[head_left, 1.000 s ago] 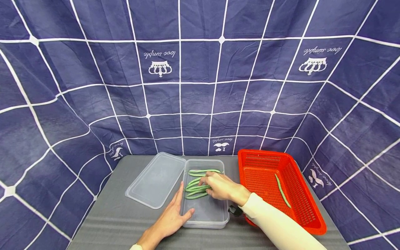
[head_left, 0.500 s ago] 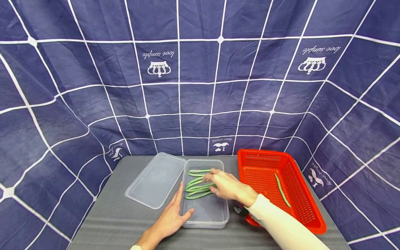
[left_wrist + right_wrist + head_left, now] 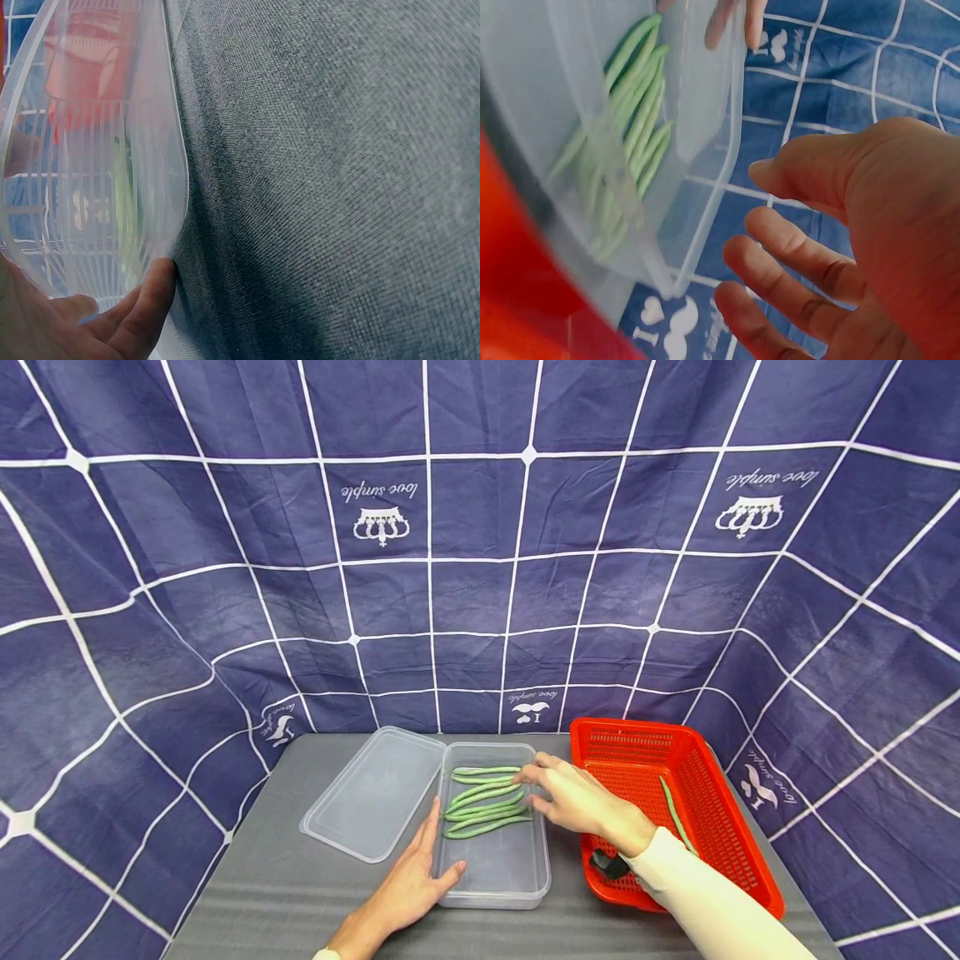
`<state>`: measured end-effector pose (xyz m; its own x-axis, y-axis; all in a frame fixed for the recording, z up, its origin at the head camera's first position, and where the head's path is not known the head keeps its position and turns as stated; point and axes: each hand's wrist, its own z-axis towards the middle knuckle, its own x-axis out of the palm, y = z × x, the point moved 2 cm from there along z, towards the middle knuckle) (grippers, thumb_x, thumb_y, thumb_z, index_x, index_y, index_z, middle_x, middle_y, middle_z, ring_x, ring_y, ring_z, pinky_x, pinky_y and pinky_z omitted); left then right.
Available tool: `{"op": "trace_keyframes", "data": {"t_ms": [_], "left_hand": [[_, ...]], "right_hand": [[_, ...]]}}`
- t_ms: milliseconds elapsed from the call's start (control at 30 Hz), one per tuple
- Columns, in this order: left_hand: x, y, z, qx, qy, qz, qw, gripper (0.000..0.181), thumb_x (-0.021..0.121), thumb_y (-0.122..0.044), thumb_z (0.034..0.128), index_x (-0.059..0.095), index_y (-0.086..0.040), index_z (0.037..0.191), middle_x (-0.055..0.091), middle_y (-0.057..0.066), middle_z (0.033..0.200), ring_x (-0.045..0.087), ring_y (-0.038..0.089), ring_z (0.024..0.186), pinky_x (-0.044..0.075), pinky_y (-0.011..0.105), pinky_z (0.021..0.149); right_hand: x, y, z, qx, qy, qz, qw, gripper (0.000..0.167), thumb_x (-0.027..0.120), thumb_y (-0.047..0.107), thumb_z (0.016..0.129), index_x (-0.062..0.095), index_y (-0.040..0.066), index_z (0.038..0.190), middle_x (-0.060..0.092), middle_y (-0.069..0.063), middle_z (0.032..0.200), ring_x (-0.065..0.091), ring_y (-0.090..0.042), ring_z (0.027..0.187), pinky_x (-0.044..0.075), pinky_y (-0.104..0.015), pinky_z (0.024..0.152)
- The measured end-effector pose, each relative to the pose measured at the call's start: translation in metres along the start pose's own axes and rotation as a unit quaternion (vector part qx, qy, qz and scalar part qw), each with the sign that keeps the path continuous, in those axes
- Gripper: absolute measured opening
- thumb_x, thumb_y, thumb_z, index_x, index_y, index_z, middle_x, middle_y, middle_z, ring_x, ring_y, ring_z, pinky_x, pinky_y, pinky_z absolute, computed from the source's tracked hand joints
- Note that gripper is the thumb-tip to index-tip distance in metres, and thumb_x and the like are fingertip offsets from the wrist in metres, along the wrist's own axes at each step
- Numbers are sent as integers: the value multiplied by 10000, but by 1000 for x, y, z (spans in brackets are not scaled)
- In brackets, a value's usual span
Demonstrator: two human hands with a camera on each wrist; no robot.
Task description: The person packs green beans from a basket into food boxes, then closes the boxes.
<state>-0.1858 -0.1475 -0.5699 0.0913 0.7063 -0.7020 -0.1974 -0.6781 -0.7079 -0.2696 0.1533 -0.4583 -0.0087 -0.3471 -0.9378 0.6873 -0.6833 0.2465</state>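
Observation:
Several green beans [image 3: 483,803] lie side by side across a clear plastic container [image 3: 495,868]. The right wrist view also shows the green beans [image 3: 641,105] inside it. My right hand [image 3: 570,789] is over the container's right rim, its fingers loosely bent and holding nothing; in the right wrist view the right hand [image 3: 832,247] has thumb and fingers spread apart. My left hand [image 3: 412,877] rests against the container's left side with fingers straight. From the left wrist, the left hand [image 3: 112,322] touches the container's wall [image 3: 176,150].
A flat clear lid [image 3: 378,793] lies on the grey cloth to the left of the container. On the right stands a red perforated basket [image 3: 622,793] with one green bean [image 3: 675,810] in it. A blue curtain [image 3: 480,593] with white lines surrounds the table.
My right hand has drawn away from the beans, rightward to the container's right rim, uncovering their right ends. The left hand has stayed in place.

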Motion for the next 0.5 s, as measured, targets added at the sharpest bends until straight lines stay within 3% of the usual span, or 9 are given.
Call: {"op": "trace_keyframes", "data": {"t_ms": [200,500], "left_hand": [[0,0,0,5,-15,-2,10000,1171,835,-493,1051,95,-166,1898,364,220,1899,433,444,1733,403,678,1373],[0,-1,0,46,-56,54,10000,1171,843,-473,1049,100,-156,1897,379,212,1894,444,423,1728,410,669,1371]], "right_hand": [[-17,-21,-16,134,-207,42,9997,365,854,46,985,847,191,1320,722,33,1130,702,-137,916,596,-292,791],[-39,-55,-45,607,-345,184,9974,344,844,15,1002,830,153,1317,759,-18,1166,808,-239,1083,674,-409,899]]}}
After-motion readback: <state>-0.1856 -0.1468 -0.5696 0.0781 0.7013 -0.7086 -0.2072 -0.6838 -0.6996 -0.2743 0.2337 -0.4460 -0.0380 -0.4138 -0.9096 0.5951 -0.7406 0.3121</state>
